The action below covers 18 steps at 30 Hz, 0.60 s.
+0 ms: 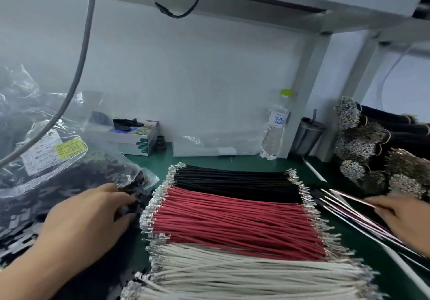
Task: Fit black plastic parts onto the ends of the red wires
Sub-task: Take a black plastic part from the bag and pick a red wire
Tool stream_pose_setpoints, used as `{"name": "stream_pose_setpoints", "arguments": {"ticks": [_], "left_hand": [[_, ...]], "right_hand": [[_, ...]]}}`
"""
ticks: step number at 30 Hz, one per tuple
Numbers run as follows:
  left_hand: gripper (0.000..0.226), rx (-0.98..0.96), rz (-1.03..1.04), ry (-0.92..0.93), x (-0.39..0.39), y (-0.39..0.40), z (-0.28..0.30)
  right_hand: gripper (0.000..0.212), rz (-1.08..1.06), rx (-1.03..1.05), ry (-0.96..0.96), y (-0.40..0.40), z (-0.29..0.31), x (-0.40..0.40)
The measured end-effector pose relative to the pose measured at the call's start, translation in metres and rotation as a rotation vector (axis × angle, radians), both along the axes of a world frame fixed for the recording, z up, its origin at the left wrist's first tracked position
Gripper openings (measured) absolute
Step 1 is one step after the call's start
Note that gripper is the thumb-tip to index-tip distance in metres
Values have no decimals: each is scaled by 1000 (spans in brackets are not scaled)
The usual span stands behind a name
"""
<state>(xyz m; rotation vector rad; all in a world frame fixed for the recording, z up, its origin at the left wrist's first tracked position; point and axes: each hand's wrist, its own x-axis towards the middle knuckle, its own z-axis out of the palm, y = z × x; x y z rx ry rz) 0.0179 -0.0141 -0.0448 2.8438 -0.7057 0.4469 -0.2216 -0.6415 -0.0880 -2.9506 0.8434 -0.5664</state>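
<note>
A band of red wires (pixel 232 220) with metal terminals at both ends lies across the green mat, between black wires (pixel 232 181) behind and white wires (pixel 244 274) in front. A heap of small black plastic parts (pixel 76 183) spills from a clear bag at the left. My left hand (pixel 90 220) lies on that heap, its fingers curled into the parts beside the left terminals of the red wires. My right hand (pixel 400 216) is at the right edge and pinches the ends of a few wires (pixel 349 206) that fan out to the left; they are blurred.
Clear bags with labels (pixel 46 153) pile up at the left. A tissue box (pixel 137 137), a water bottle (pixel 274 130) and a metal cup (pixel 307 137) stand at the back. Bundled wires with terminals (pixel 363 144) are stacked at the right. A grey cable (pixel 79 67) hangs at the left.
</note>
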Motion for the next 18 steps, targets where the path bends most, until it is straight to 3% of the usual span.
{"name": "stream_pose_setpoints", "arguments": {"ticks": [4,8,11,14,16,18], "left_hand": [[29,27,44,3,0,0,4],[46,55,39,-30,-3,-2,3],[39,87,4,-46,-3,-3,3],[31,59,6,-45,-3,-3,4],[26,22,2,-29,-1,-1,3],[23,-10,-5,-17,1,-2,2]], "right_hand": [[58,-61,210,82,14,-15,-1],[61,-49,99,45,-20,-30,-1],[38,-75,34,-21,-33,-22,13],[30,-99,-27,-95,7,17,26],[12,-123,-31,-79,61,48,31],[30,-91,-45,-84,125,84,39]]}}
